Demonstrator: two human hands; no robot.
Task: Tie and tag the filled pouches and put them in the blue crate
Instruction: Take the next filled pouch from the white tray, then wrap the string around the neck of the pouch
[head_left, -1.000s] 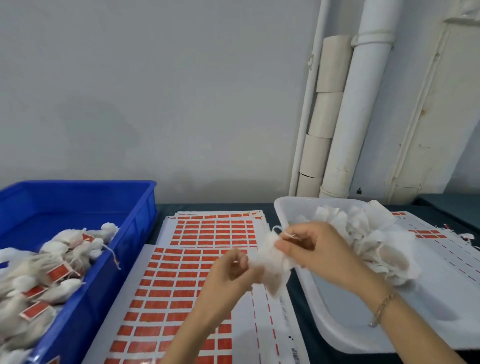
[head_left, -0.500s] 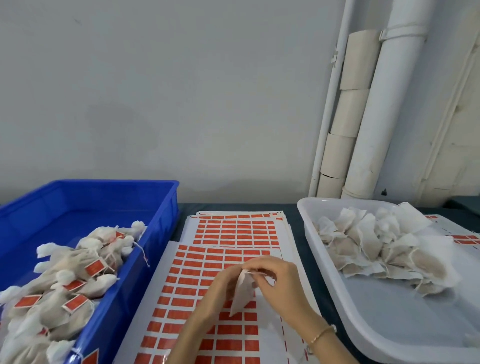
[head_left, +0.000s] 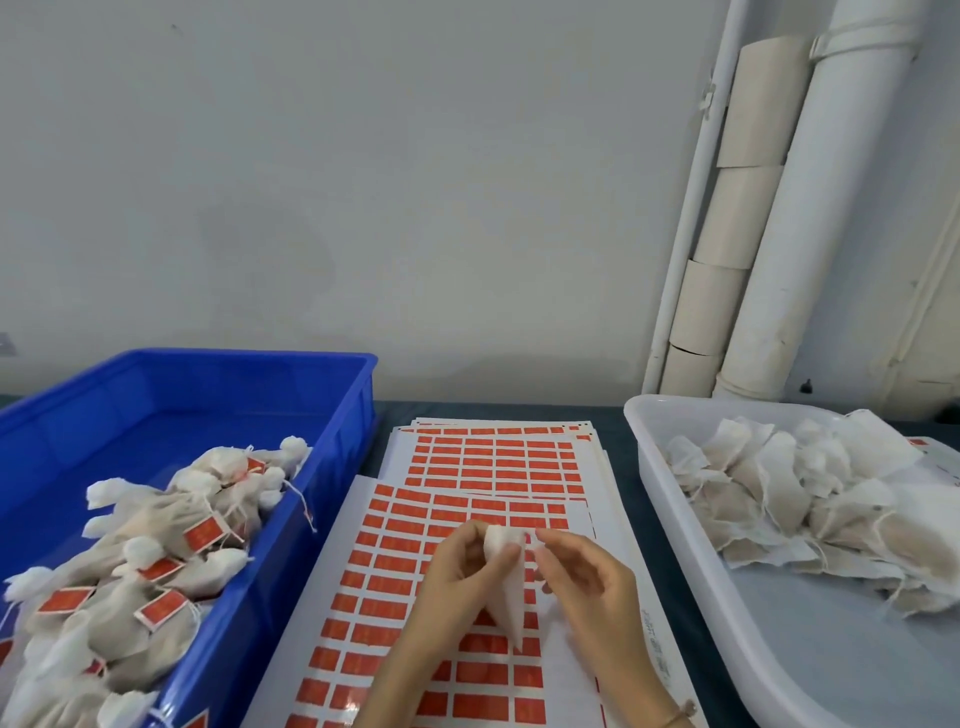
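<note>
While your left hand (head_left: 457, 566) grips the pouch (head_left: 506, 582) by its neck, your right hand (head_left: 587, 577) pinches its top edge; the pouch hangs above the sticker sheets (head_left: 493, 467), between the blue crate (head_left: 358, 415) and the white tray (head_left: 810, 649).

No writing can be read: the red labels (head_left: 493, 462) and the sheet's edge markings (head_left: 649, 631) are too blurred

Light: bright, even, soft; source out of view.
Shadows: faint grey smudges on the wall (head_left: 270, 249) above the blue crate (head_left: 358, 415).
Glare: pale sheen low on the label sheet (head_left: 343, 699).
Sharpness: slightly soft throughout.
Distortion: pipes (head_left: 810, 208) lean at the right edge.
</note>
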